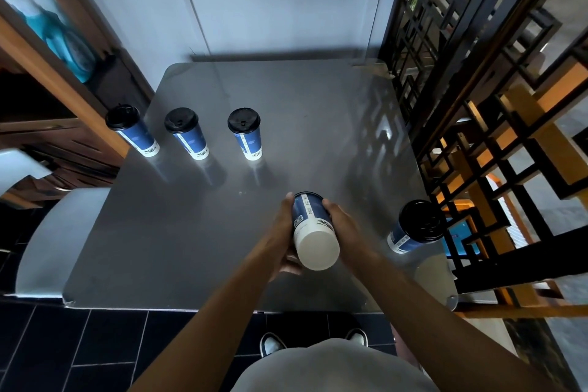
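At grey table (178, 232) by lattice screen (445, 124) | left hand (281, 232), right hand (345, 227) grip cup (310, 216)

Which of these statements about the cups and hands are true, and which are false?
1. The left hand and right hand both hold one blue cup. True.
2. That blue cup is held upright. False: it is tipped, with its white base toward the camera.
3. Three lidded cups stand in a row on the far left of the table. True.
4. The lone cup near the table's right edge has no lid. False: it wears a black lid.
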`<move>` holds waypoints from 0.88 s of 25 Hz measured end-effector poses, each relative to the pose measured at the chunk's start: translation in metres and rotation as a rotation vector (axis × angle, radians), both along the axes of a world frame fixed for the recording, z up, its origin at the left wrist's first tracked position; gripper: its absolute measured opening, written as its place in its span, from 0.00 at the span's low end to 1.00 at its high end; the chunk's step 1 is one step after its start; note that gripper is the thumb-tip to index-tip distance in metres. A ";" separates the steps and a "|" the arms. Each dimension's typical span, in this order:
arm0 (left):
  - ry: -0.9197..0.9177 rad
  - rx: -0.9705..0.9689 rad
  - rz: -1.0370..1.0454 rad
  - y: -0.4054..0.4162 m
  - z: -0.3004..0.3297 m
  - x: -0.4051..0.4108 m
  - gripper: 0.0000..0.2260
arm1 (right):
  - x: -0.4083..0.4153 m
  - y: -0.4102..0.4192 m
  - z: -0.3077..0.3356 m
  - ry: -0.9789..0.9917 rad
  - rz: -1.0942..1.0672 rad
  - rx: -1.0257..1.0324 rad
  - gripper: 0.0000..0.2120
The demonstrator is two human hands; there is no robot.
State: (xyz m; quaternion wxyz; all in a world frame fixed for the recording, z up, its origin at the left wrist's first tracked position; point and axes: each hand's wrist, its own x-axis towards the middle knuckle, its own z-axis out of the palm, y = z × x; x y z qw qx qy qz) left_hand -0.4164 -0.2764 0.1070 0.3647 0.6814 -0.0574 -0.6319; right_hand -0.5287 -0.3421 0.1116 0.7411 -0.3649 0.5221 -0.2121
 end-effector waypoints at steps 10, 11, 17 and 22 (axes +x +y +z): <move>-0.078 -0.110 -0.123 -0.002 0.007 0.009 0.29 | -0.005 -0.008 -0.002 0.106 0.106 0.000 0.22; -0.038 -0.127 -0.081 -0.002 0.006 0.007 0.27 | -0.005 -0.008 0.000 0.096 0.107 0.022 0.22; -0.029 -0.114 0.000 0.000 -0.001 -0.002 0.28 | -0.005 -0.002 0.008 -0.010 0.028 0.104 0.23; -0.162 -0.122 -0.028 0.002 -0.005 -0.003 0.28 | -0.004 -0.006 0.006 0.024 0.041 0.071 0.23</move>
